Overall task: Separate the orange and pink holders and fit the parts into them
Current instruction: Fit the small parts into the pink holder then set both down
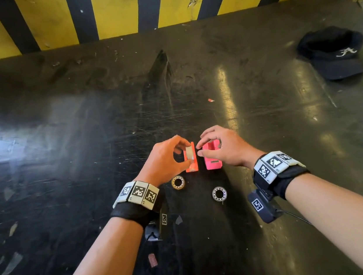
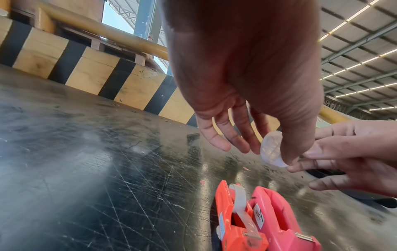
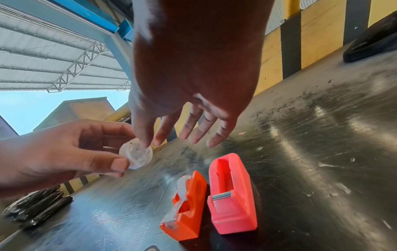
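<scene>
L hand (image 1: 163, 162) pinches clear tape roll (image 3: 136, 153), R hand (image 1: 225, 148) thumb touching it; cap (image 1: 332, 52) w/ script "A".
</scene>
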`<state>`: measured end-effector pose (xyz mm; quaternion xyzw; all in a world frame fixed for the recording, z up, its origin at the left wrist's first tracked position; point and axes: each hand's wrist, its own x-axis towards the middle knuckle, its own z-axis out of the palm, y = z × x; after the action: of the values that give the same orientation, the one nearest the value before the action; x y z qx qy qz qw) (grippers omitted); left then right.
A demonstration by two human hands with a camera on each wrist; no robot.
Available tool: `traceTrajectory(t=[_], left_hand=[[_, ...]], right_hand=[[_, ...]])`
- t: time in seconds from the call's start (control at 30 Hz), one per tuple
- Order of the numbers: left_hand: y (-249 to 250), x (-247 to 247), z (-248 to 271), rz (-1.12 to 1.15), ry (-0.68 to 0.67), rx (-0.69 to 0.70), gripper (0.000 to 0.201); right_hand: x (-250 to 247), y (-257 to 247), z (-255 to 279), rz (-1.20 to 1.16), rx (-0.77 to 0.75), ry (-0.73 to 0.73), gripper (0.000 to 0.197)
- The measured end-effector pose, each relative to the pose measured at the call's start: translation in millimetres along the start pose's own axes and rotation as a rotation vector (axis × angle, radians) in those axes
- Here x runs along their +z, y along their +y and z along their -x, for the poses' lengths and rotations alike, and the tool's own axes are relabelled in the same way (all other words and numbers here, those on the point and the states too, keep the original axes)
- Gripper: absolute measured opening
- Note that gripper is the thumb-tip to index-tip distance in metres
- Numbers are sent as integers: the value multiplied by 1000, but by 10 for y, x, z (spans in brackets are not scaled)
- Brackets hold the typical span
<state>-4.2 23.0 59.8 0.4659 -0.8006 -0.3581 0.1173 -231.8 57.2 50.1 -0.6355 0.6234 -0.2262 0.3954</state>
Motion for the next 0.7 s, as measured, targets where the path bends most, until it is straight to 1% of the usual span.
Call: traceTrajectory(t=[0.2,0.47,0.53,0.63,0.7], left_hand=[[60,-30,98,22,15,6,44],[92,-21,151,35,20,7,45],[99,-23,158,34,17,-11,45],[62,25,198,9,-1,-67,44],[32,150,247,-69,-57,-99,41]], right_hand=[[80,-87,46,-14,-26,1,17],[115,-96,56,-22,-19,-21,14],[104,-75,72,-28,-17,-20,17],[43,7,101,-22,32,-22,19],[5,100,135,-14,73,-25,16]])
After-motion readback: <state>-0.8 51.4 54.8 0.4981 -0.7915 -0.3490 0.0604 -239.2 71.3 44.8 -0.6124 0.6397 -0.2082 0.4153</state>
